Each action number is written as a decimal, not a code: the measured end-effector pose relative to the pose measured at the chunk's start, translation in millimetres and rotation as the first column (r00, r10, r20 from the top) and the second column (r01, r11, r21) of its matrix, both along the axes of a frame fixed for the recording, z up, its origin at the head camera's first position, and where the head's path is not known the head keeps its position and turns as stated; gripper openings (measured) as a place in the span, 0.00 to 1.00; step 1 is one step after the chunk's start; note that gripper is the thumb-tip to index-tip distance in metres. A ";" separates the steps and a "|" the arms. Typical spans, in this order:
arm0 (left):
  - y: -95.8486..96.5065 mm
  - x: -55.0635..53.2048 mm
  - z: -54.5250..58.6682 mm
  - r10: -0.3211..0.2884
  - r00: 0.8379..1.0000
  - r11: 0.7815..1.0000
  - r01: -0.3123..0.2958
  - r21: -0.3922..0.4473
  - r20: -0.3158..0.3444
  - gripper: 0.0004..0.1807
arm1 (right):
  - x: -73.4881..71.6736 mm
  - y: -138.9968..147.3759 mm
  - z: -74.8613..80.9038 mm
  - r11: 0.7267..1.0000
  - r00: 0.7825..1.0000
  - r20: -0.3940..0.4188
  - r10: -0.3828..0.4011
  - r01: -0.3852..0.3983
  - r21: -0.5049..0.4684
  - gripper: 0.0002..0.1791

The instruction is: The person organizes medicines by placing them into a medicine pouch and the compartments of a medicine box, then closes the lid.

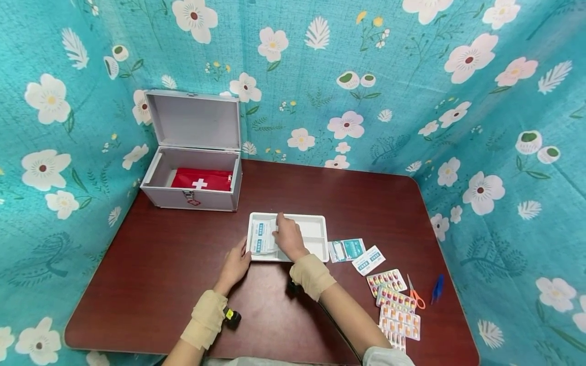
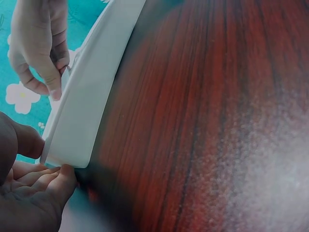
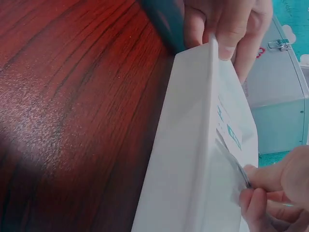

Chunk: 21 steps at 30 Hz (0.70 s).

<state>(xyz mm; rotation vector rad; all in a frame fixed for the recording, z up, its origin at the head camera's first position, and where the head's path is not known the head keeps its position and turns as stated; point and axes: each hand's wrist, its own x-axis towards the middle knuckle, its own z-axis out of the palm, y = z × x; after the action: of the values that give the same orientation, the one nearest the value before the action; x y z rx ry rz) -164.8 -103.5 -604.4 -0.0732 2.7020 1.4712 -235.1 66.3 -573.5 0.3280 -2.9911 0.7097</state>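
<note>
A white divided tray (image 1: 316, 219) lies on the table in front of me. My left hand (image 1: 236, 265) grips its left end, thumb on the rim and fingers against the outer wall, as the left wrist view shows. White sachets with blue print (image 1: 262, 237) lie in the tray's left compartment. Over that compartment, my right hand (image 1: 289, 238) reaches in; in the right wrist view its thumb and fingers pinch the edge of a flat sachet (image 3: 234, 162). The fingertips of the right hand are partly hidden in the head view.
A silver case (image 1: 197, 200), lid raised, stands at the back left with a red pouch (image 1: 201, 179) inside. Right of the tray lie a teal packet (image 1: 348, 249), a white sachet (image 1: 369, 261), several capsule blister packs (image 1: 399, 320), orange-handled scissors (image 1: 416, 297) and blue tweezers (image 1: 438, 288).
</note>
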 end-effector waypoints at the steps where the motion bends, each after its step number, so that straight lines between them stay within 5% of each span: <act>1: -0.4 0.2 -0.2 0.002 1.000 1.000 -0.002 -0.004 -0.002 0.30 | 0.3 -1.8 0.4 1.000 1.000 -0.012 0.004 -0.003 0.020 0.13; 11: -2.7 2.4 -0.6 0.010 1.000 1.000 -0.011 0.015 0.004 0.30 | 3.9 -19.7 0.8 0.954 0.996 -0.071 0.054 -0.031 0.297 0.01; 21: 0.1 0.5 -3.2 -0.009 0.999 1.000 0.010 0.016 -0.042 0.29 | 2.4 -30.1 -5.0 0.879 0.984 -0.158 0.079 0.006 0.476 0.09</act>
<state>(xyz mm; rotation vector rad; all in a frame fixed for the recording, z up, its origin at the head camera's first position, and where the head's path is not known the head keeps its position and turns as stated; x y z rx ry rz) -164.3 -103.4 -607.5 -0.0287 2.7187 1.5092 -232.6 36.2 -578.6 0.4390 -2.9525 -0.0721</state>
